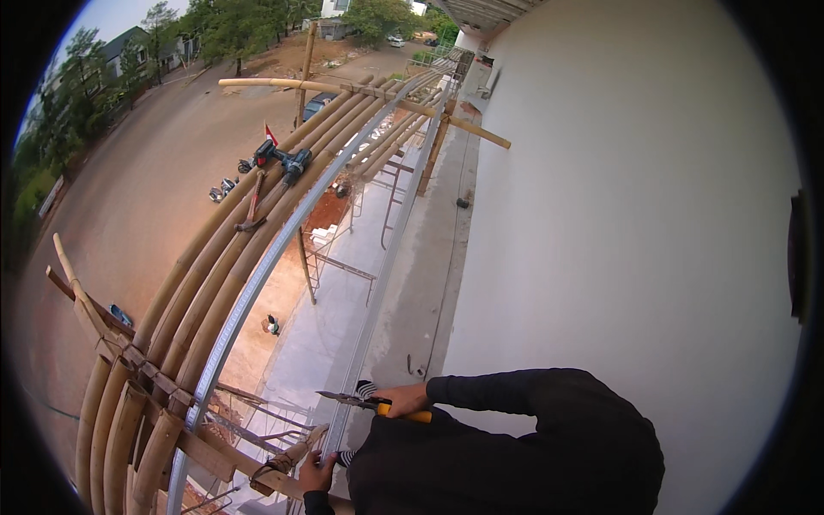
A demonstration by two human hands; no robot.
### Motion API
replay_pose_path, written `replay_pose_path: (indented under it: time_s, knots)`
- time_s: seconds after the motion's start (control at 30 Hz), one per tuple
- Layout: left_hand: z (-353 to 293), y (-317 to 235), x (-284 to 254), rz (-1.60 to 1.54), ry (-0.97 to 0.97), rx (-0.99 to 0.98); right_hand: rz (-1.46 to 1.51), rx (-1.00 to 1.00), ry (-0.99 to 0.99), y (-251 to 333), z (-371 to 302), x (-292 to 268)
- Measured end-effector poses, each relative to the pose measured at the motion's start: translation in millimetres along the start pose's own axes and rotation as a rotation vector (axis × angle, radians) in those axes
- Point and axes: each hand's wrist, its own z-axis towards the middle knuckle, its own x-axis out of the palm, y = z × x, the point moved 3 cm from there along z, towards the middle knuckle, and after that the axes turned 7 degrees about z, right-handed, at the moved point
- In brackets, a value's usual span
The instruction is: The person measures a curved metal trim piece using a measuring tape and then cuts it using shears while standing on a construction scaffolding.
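Note:
My right hand is closed around the yellow handles of a pair of tin snips. Their dark jaws point left, over a long thin metal channel. Whether the jaws touch the metal I cannot tell. Lower down, my left hand has its fingers closed on the near part of that channel. Black-and-white striped fabric shows beside it. Another long metal channel, with holes, runs along the bamboo poles to my left.
A cordless drill and a hammer lie on the bamboo poles. Lashed crosspieces tie the scaffold together. A white wall rises on my right. Far below, a person is on the ground.

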Motion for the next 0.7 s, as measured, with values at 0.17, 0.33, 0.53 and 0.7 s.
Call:
replay_pose_path:
  time_s: [0.17,0.33,0.53,0.7]
  knots:
    - [8,19,19,-0.204,-0.067,0.112,0.079,-0.017,-0.064,-21,-17,-2]
    - [14,7,7,-0.346,-0.037,0.086,0.183,-0.004,-0.006,-28,-15,-13]
    - [37,10,6,-0.391,0.051,0.042,0.448,0.171,0.198,3,-8,-5]
    - [38,-18,-7,-0.195,0.039,0.175,0.556,0.114,0.115,-24,-13,16]
